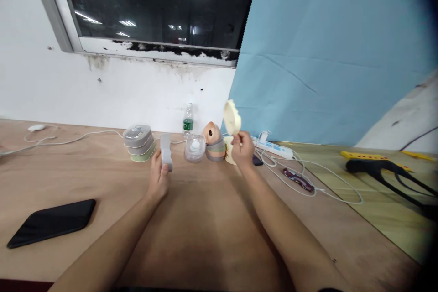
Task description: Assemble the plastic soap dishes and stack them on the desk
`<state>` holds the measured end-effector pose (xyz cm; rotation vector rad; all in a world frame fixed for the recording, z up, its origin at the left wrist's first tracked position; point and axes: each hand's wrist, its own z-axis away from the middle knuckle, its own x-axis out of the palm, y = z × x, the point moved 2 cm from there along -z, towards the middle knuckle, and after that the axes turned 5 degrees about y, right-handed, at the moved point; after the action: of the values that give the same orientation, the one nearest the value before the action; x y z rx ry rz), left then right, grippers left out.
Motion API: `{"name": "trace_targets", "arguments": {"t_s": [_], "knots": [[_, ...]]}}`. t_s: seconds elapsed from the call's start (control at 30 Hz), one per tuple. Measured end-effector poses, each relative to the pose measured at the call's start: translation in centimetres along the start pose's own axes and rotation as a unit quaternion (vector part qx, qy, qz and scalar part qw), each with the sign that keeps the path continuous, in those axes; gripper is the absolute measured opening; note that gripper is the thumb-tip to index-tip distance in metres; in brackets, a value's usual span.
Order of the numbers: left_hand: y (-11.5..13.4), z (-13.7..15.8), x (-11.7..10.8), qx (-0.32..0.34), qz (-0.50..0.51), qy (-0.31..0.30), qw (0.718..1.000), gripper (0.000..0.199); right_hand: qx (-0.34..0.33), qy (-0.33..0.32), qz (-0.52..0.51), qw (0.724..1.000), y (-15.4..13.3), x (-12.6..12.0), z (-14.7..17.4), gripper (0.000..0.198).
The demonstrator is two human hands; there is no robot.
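Note:
My left hand (159, 176) grips a thin grey plastic piece with a wavy edge (166, 149), held on its side above the table. In my right hand (243, 149) is a cream-coloured round plastic piece with a scalloped edge (232, 117), raised and tilted. Just left of my left hand stands a stack of lidded containers (139, 143) in grey and green. Between my hands are a clear lidded container (195, 148) and a grey, orange and green stack (216, 150) with an orange piece (211, 132) tilted on top. A cream container (229, 150) is partly hidden behind my right hand.
A plastic bottle with a green label (188, 121) stands by the wall. Right of my right arm lie a white power strip (273, 148), loose white cables and a dark patterned object (298, 180). A black flat case (51, 222) lies at the left front.

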<state>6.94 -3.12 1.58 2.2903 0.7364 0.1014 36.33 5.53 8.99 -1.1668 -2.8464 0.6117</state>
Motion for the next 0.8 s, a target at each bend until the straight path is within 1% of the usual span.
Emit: {"name": "trace_targets", "arguments": {"t_s": [0.03,0.13,0.23,0.33,0.43,0.57,0.67,0.8], "knots": [[0.2,0.1,0.1,0.01,0.003,-0.011,1.0,0.054,0.006,-0.016,0.023,1.0,1.1,-0.8,-1.0,0.02],[0.9,0.3,0.5,0.044,0.005,-0.037,0.998,0.055,0.018,-0.099,0.065,0.993,4.3,-2.7,-2.8,0.022],[1.2,0.4,0.6,0.061,0.003,-0.052,0.997,0.055,-0.001,-0.179,0.097,0.979,6.9,-3.9,-3.2,0.021],[1.2,0.3,0.6,0.06,-0.006,-0.059,0.996,0.055,-0.011,-0.23,0.108,0.967,8.6,-4.3,-2.9,0.018],[1.2,0.3,0.5,0.051,-0.018,-0.06,0.997,0.055,0.002,-0.273,0.111,0.955,9.4,-4.0,-2.4,0.018],[1.3,0.3,0.4,0.047,-0.025,-0.061,0.997,0.053,0.027,-0.328,0.111,0.938,9.6,-3.6,-2.0,0.018],[1.3,0.4,0.4,0.044,-0.025,-0.067,0.996,0.053,0.037,-0.337,0.112,0.934,9.7,-3.6,-2.0,0.021],[1.0,0.4,0.5,0.034,-0.026,-0.068,0.997,0.052,0.035,-0.346,0.12,0.93,9.6,-3.5,-2.1,0.025]]}}
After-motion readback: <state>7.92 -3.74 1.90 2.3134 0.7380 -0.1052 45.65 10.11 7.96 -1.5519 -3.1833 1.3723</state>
